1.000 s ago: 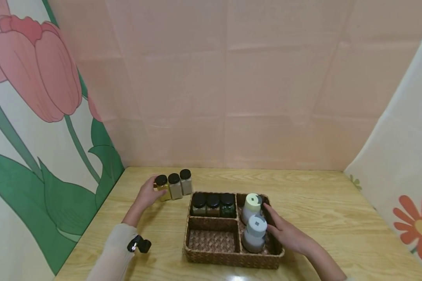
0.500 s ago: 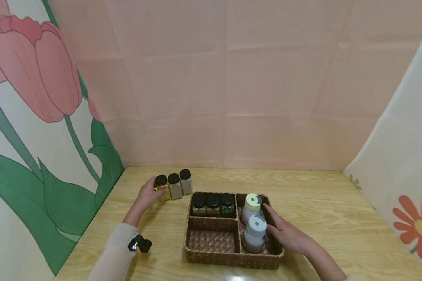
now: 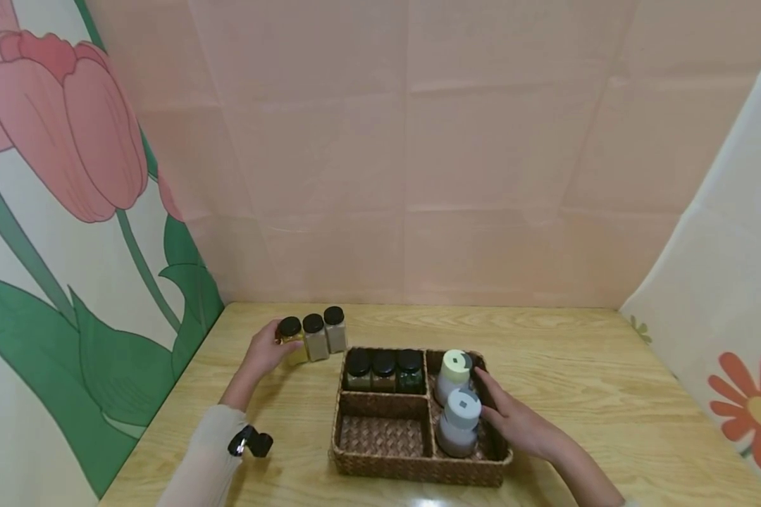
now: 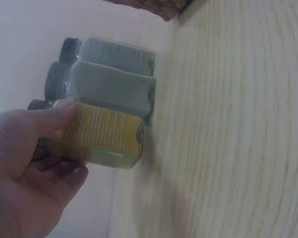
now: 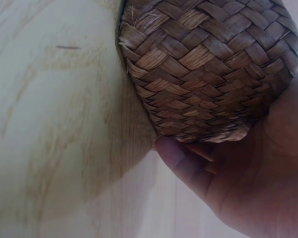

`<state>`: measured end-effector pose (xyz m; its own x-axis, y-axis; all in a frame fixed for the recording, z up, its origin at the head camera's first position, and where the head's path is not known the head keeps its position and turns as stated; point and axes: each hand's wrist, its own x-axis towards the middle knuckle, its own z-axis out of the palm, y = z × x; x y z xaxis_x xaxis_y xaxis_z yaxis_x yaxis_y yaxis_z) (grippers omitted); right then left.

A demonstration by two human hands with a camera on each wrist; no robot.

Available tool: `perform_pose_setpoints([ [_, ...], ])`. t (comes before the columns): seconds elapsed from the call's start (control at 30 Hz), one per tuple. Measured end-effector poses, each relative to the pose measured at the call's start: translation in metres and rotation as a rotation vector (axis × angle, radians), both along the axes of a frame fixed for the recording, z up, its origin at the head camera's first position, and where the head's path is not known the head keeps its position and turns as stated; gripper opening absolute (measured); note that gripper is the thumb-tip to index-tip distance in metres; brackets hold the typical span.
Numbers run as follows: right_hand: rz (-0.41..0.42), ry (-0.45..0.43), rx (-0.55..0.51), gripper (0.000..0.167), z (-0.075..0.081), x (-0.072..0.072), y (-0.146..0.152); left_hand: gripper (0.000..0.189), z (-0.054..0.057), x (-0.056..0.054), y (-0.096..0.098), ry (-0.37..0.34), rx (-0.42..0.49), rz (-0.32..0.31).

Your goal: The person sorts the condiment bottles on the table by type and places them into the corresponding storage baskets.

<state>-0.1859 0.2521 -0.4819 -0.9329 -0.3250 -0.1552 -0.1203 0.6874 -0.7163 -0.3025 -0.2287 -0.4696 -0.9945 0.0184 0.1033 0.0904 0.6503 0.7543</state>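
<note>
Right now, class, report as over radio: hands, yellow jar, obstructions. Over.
Left hand grips yellow jar; right hand at right wall of basket. Yellow jar outside basket, left end of three. Possible snag: middle jar close beside it.

A wood-grain table [image 3: 577, 366] bears a rectangular brown woven basket [image 3: 418, 473] and, left of it, three black-lidded clear jars [image 3: 317, 345].

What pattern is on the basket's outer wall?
Basket: brown diagonal weave, clearest in right wrist view.
</note>
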Motion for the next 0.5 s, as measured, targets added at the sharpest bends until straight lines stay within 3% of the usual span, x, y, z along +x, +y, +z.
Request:
perform_pose_setpoints([
  [0.5,0.004,-0.012,-0.006,0.071,-0.001,-0.001,0.000,0.062,0.022,0.017,0.001,0.046,-0.017,0.000],
])
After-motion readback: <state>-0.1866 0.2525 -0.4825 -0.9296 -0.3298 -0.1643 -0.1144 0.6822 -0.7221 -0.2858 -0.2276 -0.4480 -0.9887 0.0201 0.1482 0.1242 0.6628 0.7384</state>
